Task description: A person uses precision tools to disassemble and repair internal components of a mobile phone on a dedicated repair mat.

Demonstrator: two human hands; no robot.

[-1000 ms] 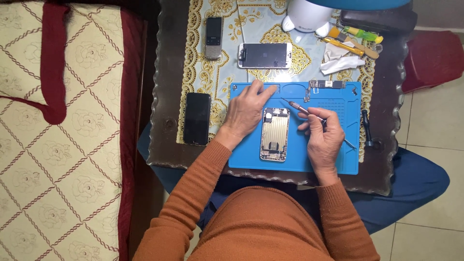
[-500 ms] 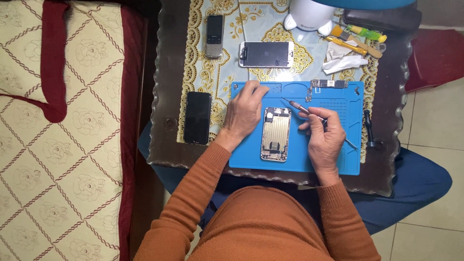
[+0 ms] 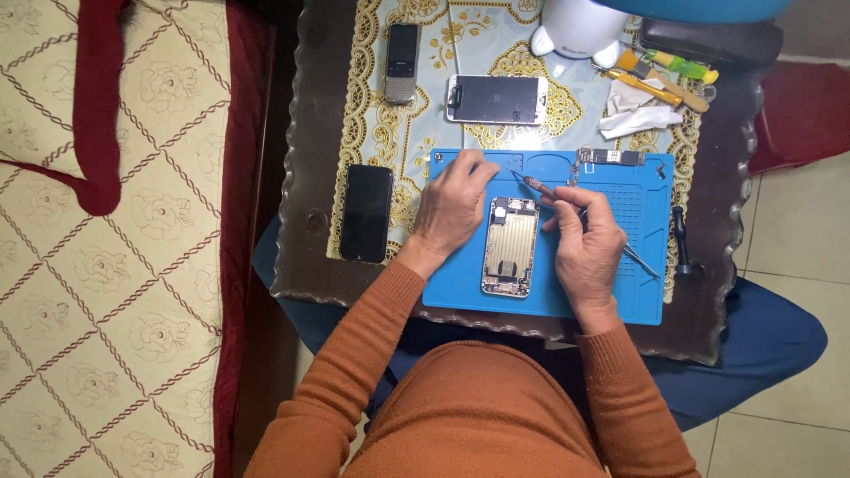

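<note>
To your left a cream quilted bed (image 3: 106,265) with dark red trim runs alongside the dark tabletop (image 3: 297,221). On the tabletop's gold patterned cloth (image 3: 372,133) lie a black phone (image 3: 367,213) face down near the left edge, a small grey keypad phone (image 3: 401,62) farther away, and a detached white-framed screen (image 3: 494,98) beside it. Your left hand (image 3: 453,208) rests on the blue work mat (image 3: 620,292), its fingers (image 3: 474,168) spread flat on the mat's far left part, clamped on nothing, just beside the opened phone body (image 3: 510,246). That body lies face up in the middle of the mat, its back shell showing a pale gold ribbed plate with small parts at the top and bottom ends. Your right hand (image 3: 584,248) sits just right of it, its fingers closed around a thin metal tool (image 3: 540,188) whose tip points toward the phone body's upper right corner. A circuit board (image 3: 606,159) lies along the mat's far edge. Beyond it stand a white lamp base (image 3: 580,26), a crumpled white cloth (image 3: 637,117) and several coloured hand tools (image 3: 664,71).
</note>
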